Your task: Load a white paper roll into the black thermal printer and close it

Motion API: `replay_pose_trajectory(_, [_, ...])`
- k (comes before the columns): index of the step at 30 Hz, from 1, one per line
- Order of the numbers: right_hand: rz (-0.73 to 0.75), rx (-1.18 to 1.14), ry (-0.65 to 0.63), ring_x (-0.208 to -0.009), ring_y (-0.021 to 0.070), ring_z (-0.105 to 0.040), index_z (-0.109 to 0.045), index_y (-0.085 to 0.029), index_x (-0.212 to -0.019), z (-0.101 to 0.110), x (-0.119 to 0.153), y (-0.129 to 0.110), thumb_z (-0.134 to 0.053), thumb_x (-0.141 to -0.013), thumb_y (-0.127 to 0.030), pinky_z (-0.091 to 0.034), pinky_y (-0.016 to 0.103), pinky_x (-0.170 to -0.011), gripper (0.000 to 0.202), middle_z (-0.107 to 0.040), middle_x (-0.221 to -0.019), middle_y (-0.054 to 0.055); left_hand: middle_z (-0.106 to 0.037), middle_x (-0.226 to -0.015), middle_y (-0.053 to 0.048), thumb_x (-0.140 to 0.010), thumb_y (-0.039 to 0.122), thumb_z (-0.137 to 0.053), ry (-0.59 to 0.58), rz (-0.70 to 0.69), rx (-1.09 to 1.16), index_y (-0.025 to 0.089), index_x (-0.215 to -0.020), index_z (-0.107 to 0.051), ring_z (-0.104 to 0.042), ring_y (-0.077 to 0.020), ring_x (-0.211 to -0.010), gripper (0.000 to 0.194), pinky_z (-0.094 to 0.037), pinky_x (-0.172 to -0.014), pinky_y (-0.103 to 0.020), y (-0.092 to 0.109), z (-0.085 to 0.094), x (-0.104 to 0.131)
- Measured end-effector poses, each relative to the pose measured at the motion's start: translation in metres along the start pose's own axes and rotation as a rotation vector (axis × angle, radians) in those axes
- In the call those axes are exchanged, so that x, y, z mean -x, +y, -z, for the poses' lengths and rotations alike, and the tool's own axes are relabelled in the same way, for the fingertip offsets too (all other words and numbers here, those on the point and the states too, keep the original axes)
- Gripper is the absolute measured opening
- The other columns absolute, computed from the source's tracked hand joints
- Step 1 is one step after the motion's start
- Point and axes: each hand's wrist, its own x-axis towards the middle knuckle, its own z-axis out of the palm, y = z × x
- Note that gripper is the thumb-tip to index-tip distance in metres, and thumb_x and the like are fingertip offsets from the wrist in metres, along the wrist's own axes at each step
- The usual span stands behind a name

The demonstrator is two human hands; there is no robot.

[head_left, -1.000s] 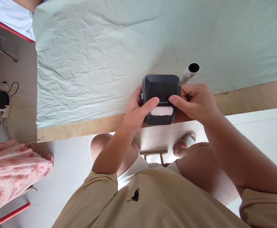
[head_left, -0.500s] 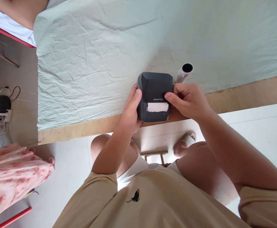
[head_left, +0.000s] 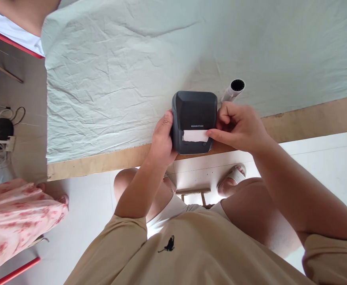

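Right thumb [head_left: 219, 135] lowered, touching paper [head_left: 194, 136], black printer [head_left: 195, 109] held

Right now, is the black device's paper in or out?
At least partly out: white paper shows below the lettering on the black device; any inside is hidden.

We wear a tan short-sleeved shirt [head_left: 209, 253], its cloth plain and softly creased, with a small black emblem [head_left: 170, 244] on the left of the chest, ragged in outline and trailing a thin line to one side. Our sleeves [head_left: 336, 247] are wide and loose, the right one showing a hem band. Below are off-white shorts [head_left: 168, 209]. On our right foot is an open-toed sandal [head_left: 238, 174] with a broad, pale strap. Our left hand [head_left: 162, 138] and right hand [head_left: 244, 128] are bare, as are the forearms [head_left: 138, 188].
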Motion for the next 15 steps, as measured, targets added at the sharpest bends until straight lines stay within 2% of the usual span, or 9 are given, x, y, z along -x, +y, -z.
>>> replay_pose_trajectory(4, [0.032, -0.014, 0.003, -0.054, 0.0092, -0.035, -0.034, -0.027, -0.073, 0.000, 0.002, 0.000, -0.091, -0.073, -0.033, -0.029, 0.029, -0.050, 0.058, -0.048, -0.059, -0.008, -0.083, -0.088, 0.001, -0.098, 0.061, -0.082, 0.034, -0.040, 0.009, 0.026, -0.086, -0.072, -0.081, -0.0321, -0.138, 0.039, -0.074, -0.108, -0.045, 0.001, 0.000, 0.000])
replay_pose_trajectory(6, [0.057, -0.006, 0.040, -0.052, 0.0096, -0.037, -0.033, -0.027, -0.074, -0.002, 0.004, 0.000, -0.093, -0.075, -0.035, -0.032, 0.030, -0.050, 0.060, -0.051, -0.059, -0.008, -0.083, -0.090, 0.000, -0.098, 0.062, -0.082, 0.033, -0.020, 0.012, 0.026, -0.087, -0.072, -0.081, -0.0322, -0.137, 0.039, -0.074, -0.109, -0.046, 0.002, -0.001, -0.001])
replay_pose_trajectory(9, [0.138, -0.044, 0.197, -0.050, 0.0128, -0.050, -0.032, -0.028, -0.077, -0.008, 0.006, -0.005, -0.091, -0.087, -0.044, -0.038, 0.031, -0.048, 0.063, -0.051, -0.059, -0.008, -0.086, -0.098, -0.003, -0.099, 0.073, -0.074, -0.004, 0.051, 0.003, 0.026, -0.092, -0.074, -0.081, -0.0344, -0.136, 0.048, -0.074, -0.107, -0.048, 0.005, -0.004, -0.002])
replay_pose_trajectory(12, [0.289, -0.146, 0.448, -0.057, 0.0177, -0.068, -0.033, -0.029, -0.078, -0.016, 0.004, -0.015, -0.084, -0.100, -0.048, -0.040, 0.029, -0.044, 0.059, -0.043, -0.058, -0.008, -0.087, -0.099, -0.006, -0.100, 0.081, -0.066, -0.050, 0.072, -0.029, 0.024, -0.098, -0.076, -0.082, -0.0358, -0.133, 0.058, -0.074, -0.105, -0.050, 0.006, -0.005, -0.002])
replay_pose_trajectory(13, [0.325, -0.159, 0.516, -0.060, 0.0182, -0.071, -0.034, -0.029, -0.078, -0.018, 0.003, -0.019, -0.082, -0.101, -0.046, -0.040, 0.028, -0.043, 0.056, -0.045, -0.059, -0.007, -0.087, -0.100, -0.006, -0.100, 0.080, -0.067, -0.070, 0.062, -0.031, 0.024, -0.101, -0.078, -0.083, -0.0352, -0.132, 0.057, -0.074, -0.104, -0.048, 0.006, -0.004, -0.001])
replay_pose_trajectory(15, [0.340, -0.099, 0.565, -0.060, 0.0163, -0.071, -0.041, -0.029, -0.079, -0.018, 0.001, -0.026, -0.081, -0.101, -0.037, -0.040, 0.028, -0.045, 0.046, -0.060, -0.064, -0.006, -0.087, -0.102, -0.004, -0.099, 0.072, -0.074, -0.115, 0.037, -0.025, 0.024, -0.107, -0.080, -0.084, -0.0327, -0.128, 0.049, -0.073, -0.101, -0.043, 0.006, -0.003, 0.001])
